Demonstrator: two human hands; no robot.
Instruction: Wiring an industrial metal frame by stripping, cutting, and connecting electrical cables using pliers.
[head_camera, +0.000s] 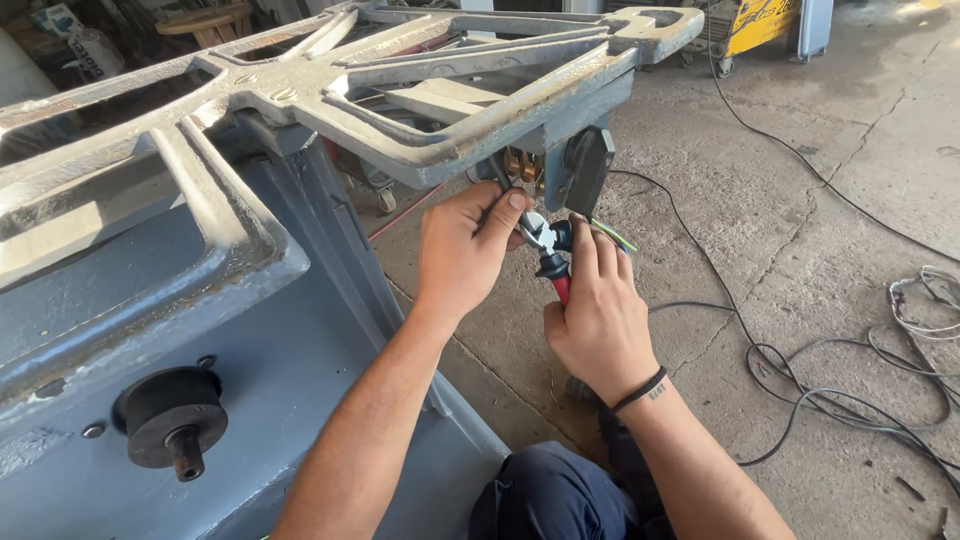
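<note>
The right hand (598, 320) closes its grip on one pair of pliers (546, 252), just under the table's (420, 150) front edge. The left hand (465, 250) pinches near the pliers' head; I cannot tell on what.

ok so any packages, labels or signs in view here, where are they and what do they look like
White sack: top left, behind the machine, crumpled, dark print.
Yellow box: top right on the floor, slanted panel with dark lettering.
Light packet: top left corner, small, bluish and white, blurred.
No screens show.
</note>
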